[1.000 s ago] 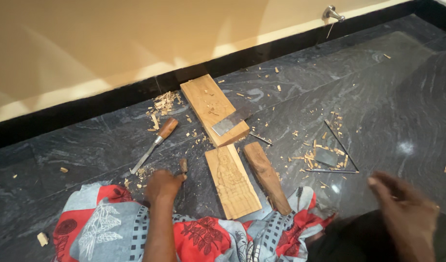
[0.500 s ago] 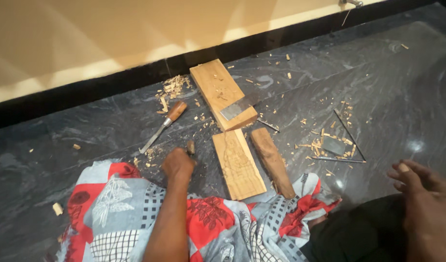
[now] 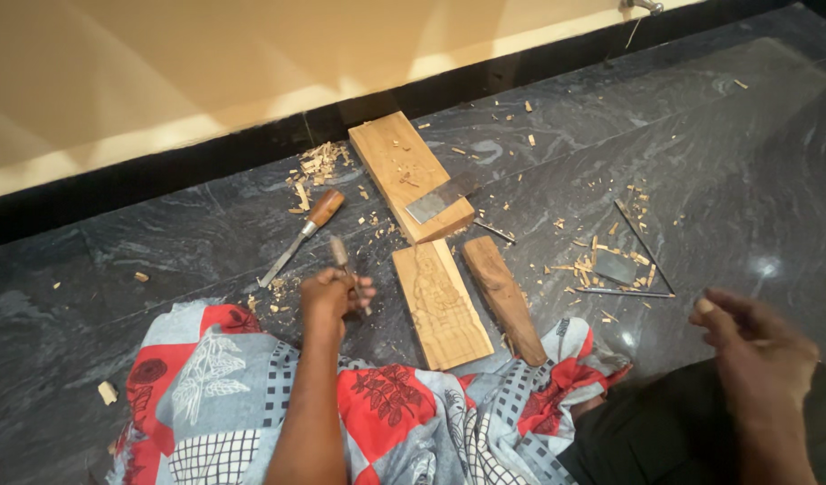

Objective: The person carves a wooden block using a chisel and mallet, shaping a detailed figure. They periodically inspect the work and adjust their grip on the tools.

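While the left hand [image 3: 334, 295] closes its fingers around a small wooden-handled chisel [image 3: 348, 271], that tool sits just left of the carved wooden panel [image 3: 441, 304] on the floor. Well right of the panel, the right hand [image 3: 761, 352] hovers, fingers loosely curled, apparently empty though blurred. A dark wooden mallet [image 3: 503, 297] lies touching the panel's right edge.

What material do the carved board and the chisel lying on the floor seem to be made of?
The carved board looks like pale, unfinished wood: matte, with a figure cut in relief. The chisel on the floor appears to have a glossy reddish-brown wooden handle, perhaps varnished, and a grey metal blade that shines dully.
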